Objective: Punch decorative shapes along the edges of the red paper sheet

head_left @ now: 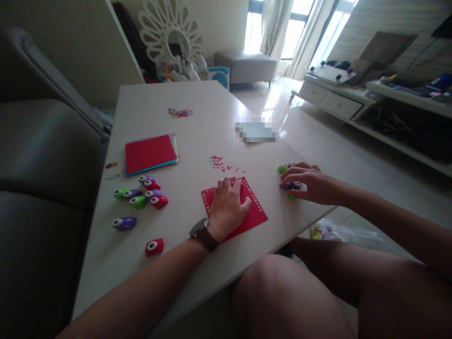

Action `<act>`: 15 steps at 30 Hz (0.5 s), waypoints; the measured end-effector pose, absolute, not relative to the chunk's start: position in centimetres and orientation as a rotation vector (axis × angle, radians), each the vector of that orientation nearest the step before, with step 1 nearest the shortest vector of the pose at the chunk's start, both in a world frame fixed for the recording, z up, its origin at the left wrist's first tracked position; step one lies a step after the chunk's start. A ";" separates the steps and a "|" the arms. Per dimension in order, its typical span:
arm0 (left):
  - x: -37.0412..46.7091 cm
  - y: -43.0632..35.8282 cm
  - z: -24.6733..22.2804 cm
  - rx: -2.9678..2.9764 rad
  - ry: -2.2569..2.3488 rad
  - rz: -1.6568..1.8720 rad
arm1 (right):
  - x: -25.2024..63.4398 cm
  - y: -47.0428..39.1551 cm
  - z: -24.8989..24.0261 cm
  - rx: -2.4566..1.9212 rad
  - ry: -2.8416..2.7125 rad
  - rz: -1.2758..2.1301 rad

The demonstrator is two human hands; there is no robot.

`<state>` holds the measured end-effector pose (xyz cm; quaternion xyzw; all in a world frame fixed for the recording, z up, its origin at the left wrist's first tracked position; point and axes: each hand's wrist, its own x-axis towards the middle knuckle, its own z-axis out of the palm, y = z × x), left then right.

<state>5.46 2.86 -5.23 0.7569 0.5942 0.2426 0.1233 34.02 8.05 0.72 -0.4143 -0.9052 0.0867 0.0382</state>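
Red card (253,217) lies beneath the loosely spread left hand (228,207), punches (294,184) under the right hand (313,182) (grip unclear).

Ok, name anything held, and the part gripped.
Left hand lies across the punched red card, no grip visible; right hand is over the rightmost punches, whether gripping one cannot be told.

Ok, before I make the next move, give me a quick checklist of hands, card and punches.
1. Left hand on the red card: ok, palm down.
2. Red card fully on the table: ok.
3. Right hand at the right-hand punches: ok.
4. Right hand's grip firm on one punch: cannot tell, fingers hide it.
5. Table swept of loose red bits: not ok, they lie beyond the card.
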 end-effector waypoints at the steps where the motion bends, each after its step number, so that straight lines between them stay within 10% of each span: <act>1: 5.5 2.9 -5.3 2.205 1.732 0.707 | 34.1 8.1 0.7 -1.274 -2.777 0.268; 15: 5.5 2.9 -5.3 2.206 1.732 0.686 | 34.0 8.1 0.6 -1.306 -2.770 0.286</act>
